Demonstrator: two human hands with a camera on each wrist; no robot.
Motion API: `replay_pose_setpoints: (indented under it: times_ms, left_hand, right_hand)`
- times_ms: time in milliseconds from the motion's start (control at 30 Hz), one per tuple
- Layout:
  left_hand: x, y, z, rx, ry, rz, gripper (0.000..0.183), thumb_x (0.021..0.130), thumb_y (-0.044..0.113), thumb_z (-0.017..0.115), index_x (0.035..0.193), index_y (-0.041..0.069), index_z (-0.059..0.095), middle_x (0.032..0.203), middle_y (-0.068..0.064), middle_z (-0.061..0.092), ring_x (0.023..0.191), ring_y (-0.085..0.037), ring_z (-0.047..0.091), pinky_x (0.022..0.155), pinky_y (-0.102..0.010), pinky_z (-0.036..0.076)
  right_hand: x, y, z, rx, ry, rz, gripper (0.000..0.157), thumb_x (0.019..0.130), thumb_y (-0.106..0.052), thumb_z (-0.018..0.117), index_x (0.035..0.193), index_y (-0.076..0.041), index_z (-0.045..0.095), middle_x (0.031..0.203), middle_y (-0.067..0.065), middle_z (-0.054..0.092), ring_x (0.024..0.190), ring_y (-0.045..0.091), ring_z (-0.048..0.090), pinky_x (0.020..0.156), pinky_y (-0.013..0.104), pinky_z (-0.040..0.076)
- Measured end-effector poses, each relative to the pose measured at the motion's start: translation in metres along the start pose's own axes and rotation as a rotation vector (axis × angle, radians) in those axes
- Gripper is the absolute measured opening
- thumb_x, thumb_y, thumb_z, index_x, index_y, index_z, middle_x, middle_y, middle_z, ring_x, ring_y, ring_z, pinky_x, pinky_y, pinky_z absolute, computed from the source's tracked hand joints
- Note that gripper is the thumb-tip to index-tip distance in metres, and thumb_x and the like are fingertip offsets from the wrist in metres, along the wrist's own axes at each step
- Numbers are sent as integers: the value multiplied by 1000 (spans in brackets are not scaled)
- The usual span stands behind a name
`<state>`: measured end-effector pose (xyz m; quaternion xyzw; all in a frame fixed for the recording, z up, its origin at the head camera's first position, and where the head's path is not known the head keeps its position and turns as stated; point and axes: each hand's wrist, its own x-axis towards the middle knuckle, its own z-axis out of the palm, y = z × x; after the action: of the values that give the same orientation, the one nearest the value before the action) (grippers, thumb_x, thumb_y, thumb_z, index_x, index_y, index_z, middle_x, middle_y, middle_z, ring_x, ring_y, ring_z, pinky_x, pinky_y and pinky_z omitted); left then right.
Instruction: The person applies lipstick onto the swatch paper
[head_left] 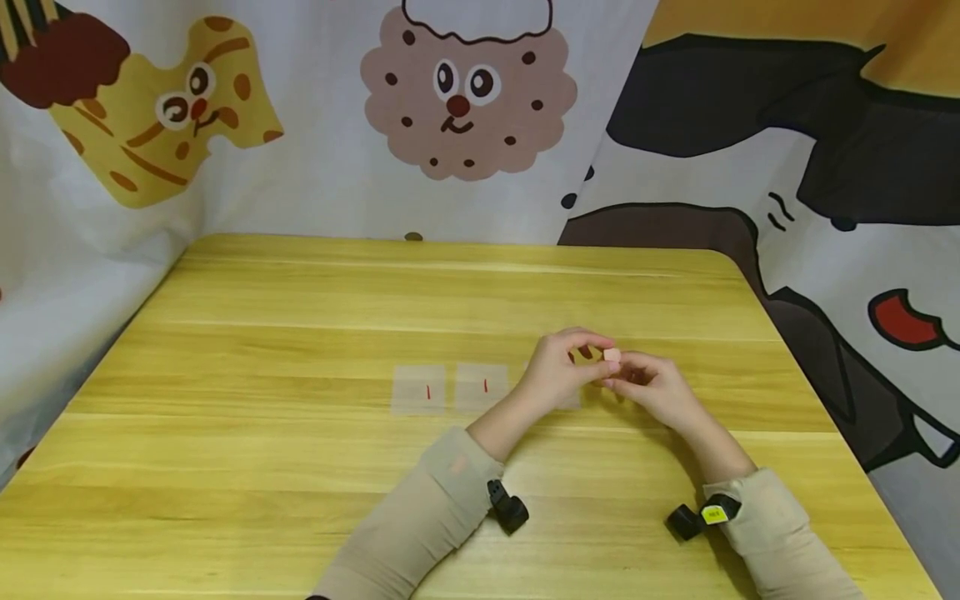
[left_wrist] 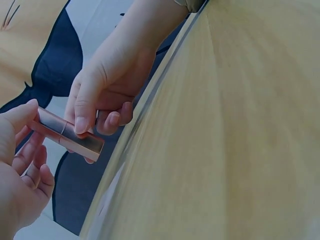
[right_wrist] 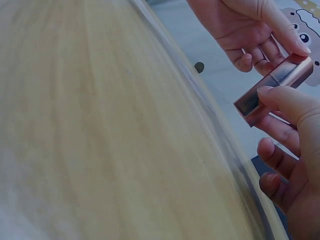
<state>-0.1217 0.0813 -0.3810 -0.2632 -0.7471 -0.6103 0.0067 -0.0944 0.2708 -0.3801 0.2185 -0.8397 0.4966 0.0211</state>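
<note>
A rose-gold lipstick tube (head_left: 612, 356) is held above the table between both hands, a seam across its middle. My left hand (head_left: 561, 365) pinches one end of the lipstick tube (left_wrist: 91, 144) between thumb and fingers. From the other side, my right hand (head_left: 654, 385) pinches the opposite end, thumb flat on the tube (right_wrist: 286, 74) in the right wrist view. Below and left of the hands lie a paper square (head_left: 417, 389) and a second paper square (head_left: 482, 387), each with a red stroke. My left hand and wrist mostly cover a third paper square (head_left: 572, 402).
The wooden table (head_left: 262, 467) has rounded far corners. Behind it hangs a white curtain (head_left: 315, 167) with cartoon prints. A small black camera (head_left: 510, 508) sits on the left sleeve, and another black camera (head_left: 686, 522) on the right.
</note>
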Motion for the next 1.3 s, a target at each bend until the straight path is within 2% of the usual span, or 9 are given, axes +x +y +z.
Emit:
replay_pose_setpoints:
  times_ms: [100, 333, 500, 700, 800, 1033, 1300]
  left_hand:
    - [0, -2, 1, -3, -1, -6, 25, 83, 18, 76, 106, 8, 72, 98, 9, 66, 85, -10, 57, 66, -20, 48]
    - [-1, -7, 4, -15, -9, -15, 24, 83, 18, 77, 105, 7, 73, 97, 8, 67, 89, -21, 60, 67, -20, 49]
    - [-2, -11, 6, -23, -13, -30, 24, 83, 16, 76, 104, 6, 72, 96, 8, 67, 88, -19, 60, 68, -21, 50]
    - [-3, -14, 6, -24, -20, -64, 20, 84, 16, 76, 103, 11, 73, 96, 9, 66, 87, -17, 59, 66, -21, 50]
    - [-2, -14, 8, -28, -22, -73, 21, 84, 16, 76, 104, 12, 73, 97, 9, 66, 88, -18, 59, 66, -21, 50]
    - [-2, -15, 11, -53, -22, -94, 22, 83, 16, 76, 104, 11, 73, 99, 10, 66, 88, -17, 59, 64, -22, 51]
    - [-2, -15, 10, -57, -22, -100, 26, 84, 19, 76, 107, 10, 72, 100, 11, 66, 89, -17, 59, 65, -22, 51]
  right_hand:
    - [0, 4, -1, 11, -23, -3, 18, 83, 11, 66, 100, 9, 64, 78, 14, 63, 61, 15, 54, 51, 24, 44]
    - [0, 34, -1, 28, -65, 53, 19, 85, 5, 68, 104, 3, 67, 87, 11, 67, 68, 14, 58, 55, 24, 48]
    - [0, 39, -2, 10, -92, 74, 21, 86, -3, 70, 107, -2, 68, 86, 8, 67, 68, 13, 57, 56, 25, 47]
    - [0, 39, -3, -9, -114, 98, 19, 87, -5, 70, 106, -4, 69, 76, 5, 61, 63, 12, 49, 52, 24, 41]
    - [1, 38, -4, -2, -126, 112, 19, 88, -2, 68, 106, -2, 69, 78, 7, 63, 64, 13, 49, 54, 24, 42]
    - [2, 7, -5, 11, -156, 134, 16, 88, 1, 67, 104, 3, 68, 84, 15, 67, 66, 14, 50, 56, 23, 43]
    - [2, 8, -4, 29, -161, 118, 17, 88, 1, 67, 105, 3, 67, 91, 16, 70, 70, 14, 56, 60, 22, 47]
